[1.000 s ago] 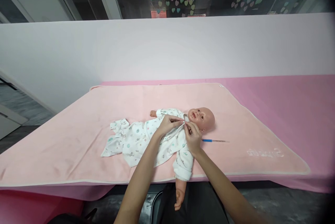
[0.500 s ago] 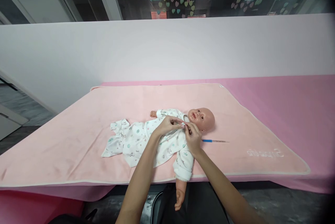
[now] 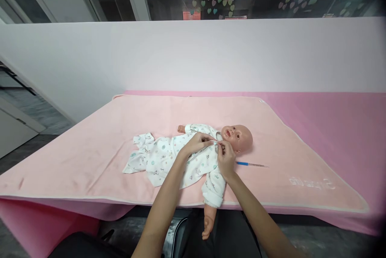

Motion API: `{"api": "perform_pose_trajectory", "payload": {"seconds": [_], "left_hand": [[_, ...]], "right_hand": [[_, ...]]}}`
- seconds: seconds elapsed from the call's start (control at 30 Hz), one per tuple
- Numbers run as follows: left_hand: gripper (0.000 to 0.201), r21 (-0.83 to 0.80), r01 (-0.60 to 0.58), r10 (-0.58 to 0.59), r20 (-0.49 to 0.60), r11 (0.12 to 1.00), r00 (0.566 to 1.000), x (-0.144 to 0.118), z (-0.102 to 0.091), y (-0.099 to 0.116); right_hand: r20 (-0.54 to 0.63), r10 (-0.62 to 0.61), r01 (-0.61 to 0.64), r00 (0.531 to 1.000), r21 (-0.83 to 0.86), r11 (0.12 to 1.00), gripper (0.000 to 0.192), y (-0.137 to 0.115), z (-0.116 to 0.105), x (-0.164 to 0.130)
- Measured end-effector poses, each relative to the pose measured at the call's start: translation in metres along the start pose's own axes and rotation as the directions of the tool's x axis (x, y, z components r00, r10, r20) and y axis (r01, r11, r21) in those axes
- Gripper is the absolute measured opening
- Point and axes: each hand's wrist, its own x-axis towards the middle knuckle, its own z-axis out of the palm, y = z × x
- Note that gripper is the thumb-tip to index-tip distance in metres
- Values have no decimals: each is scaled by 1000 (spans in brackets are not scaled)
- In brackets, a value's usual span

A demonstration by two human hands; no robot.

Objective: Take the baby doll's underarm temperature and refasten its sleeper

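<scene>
View shifted right; left hand (image 3: 197, 143), right hand (image 3: 225, 156) grips still pinched on romper (image 3: 169, 157) collar.

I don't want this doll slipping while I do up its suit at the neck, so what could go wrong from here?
The doll lies at the blanket's near edge, one arm already hanging over it; a tug from the left hand or right hand at the collar of the printed suit could drag it off. The blue-tipped stick beside the head could get knocked by your right forearm.
</scene>
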Motion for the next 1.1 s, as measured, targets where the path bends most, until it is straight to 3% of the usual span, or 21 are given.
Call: {"api": "perform_pose_trajectory", "payload": {"seconds": [0.2,0.4,0.5,0.6,0.67,0.73,0.83,0.93,1.1], "left_hand": [[28,-53,-24,27,40,998,999,0,-1,3],[29,-175,28,-25,21,984,999,1,2,1],[40,-267,63,-60,18,962,998,-4,4,2],[51,-189,41,-50,-42,981,998,-18,8,6],[52,-43,-2,-5,-153,999,988,-31,15,9],[46,143,-26,71,-324,989,944,-44,25,8],[30,401,46,190,-529,915,827,-62,41,4],[21,551,139,270,-594,823,758,-74,54,0],[18,633,204,334,-622,747,708,-82,64,-2]], "right_hand": [[42,-16,14,999,30,999,17,-3,-2,1],[97,-48,48,994,6,999,18,-7,-4,2],[93,-45,44,995,7,999,17,-6,-4,2],[75,-27,25,997,28,999,17,-4,-3,2],[66,-25,22,997,42,999,18,-3,-3,2],[74,-30,26,997,45,999,18,-3,-3,3],[92,-39,36,995,37,999,19,-3,-4,2],[124,-60,58,990,19,998,23,-3,-5,1],[164,-111,119,980,-39,992,28,-1,-6,1]]}}
